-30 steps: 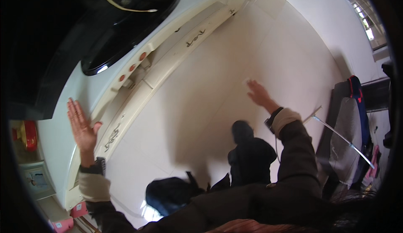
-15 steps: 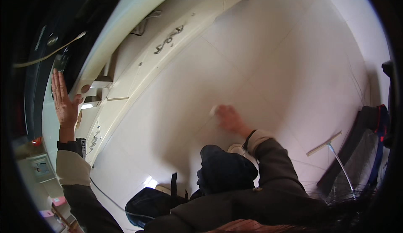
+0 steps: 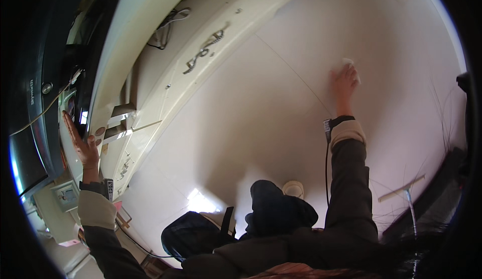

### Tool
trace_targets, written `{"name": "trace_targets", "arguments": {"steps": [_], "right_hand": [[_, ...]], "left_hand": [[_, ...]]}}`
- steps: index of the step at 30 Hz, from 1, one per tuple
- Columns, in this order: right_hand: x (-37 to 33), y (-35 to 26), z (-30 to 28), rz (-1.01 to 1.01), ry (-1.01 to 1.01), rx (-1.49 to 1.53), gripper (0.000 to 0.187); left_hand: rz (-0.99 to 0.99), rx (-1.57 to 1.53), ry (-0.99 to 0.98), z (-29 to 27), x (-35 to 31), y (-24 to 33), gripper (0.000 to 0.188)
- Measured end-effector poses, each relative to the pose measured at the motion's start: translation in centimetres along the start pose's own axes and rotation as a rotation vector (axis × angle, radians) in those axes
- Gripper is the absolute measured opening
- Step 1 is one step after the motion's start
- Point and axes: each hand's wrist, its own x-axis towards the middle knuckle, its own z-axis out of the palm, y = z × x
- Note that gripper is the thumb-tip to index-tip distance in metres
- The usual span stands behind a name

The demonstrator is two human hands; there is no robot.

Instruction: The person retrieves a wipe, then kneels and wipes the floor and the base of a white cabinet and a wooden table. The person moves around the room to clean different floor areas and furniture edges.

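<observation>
Right hand (image 3: 344,85): reaching out over the floor (image 3: 281,108), fingers laid over a white cloth (image 3: 348,61). The cloth shows past the fingertips and along the hand's right side. Whether the fingers pinch it or merely press it, I cannot tell.

Left hand (image 3: 78,139): empty, palm open, fingers straight and thumb apart, beside the rim of the counter (image 3: 133,33), near the dark screen (image 3: 37,98). It looks like a brace; I cannot confirm contact.

Handling notes, my judgement. With the cloth out at this reach, I would spread the right fingers and put the load through their flats, so that no edge folds under. Even pressure should serve better than force. I would lean from the trunk rather than stretch the shoulder, with the left palm planted on something firm, not on the screen. The black cable (image 3: 327,168) at the right wrist wants slack, well away from the cloth. The squeegee (image 3: 401,188), near the right forearm, calls for a narrow sweep on that side.

Poorly seen: most of the cloth lies under the hand, and its outline is faint, pale on pale. Floor contact cannot be settled from above. One shoe (image 3: 293,189) shows beside the knee; the other I cannot make out. The screen is cut by the dark rim of view, and loose hair crosses the squeegee's pole.
</observation>
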Motion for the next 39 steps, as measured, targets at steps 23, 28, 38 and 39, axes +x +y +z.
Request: {"name": "trace_targets", "arguments": {"steps": [23,28,38,39], "right_hand": [[-4.7,-31.7,-0.2,-0.615,-0.069,0.083,0.073],[-13.6,-34.9,-0.1,-0.799,-0.058,0.174,0.071],[-35.8,-45.6,-1.9,-1.433,-0.306,0.422,0.059],[-36.7,-46.3,-2.0,-1.538,-0.325,0.376,0.057]], "left_hand": [[-0.004,0.127,0.087,0.4,-0.6,-0.3,0.108],[0.071,0.161,0.116,0.5,-0.7,-1.0,0.111],[0.049,0.125,0.183,0.8,-1.4,-1.7,0.110],[0.044,0.110,0.178,0.8,-1.3,-1.7,0.110]]}}
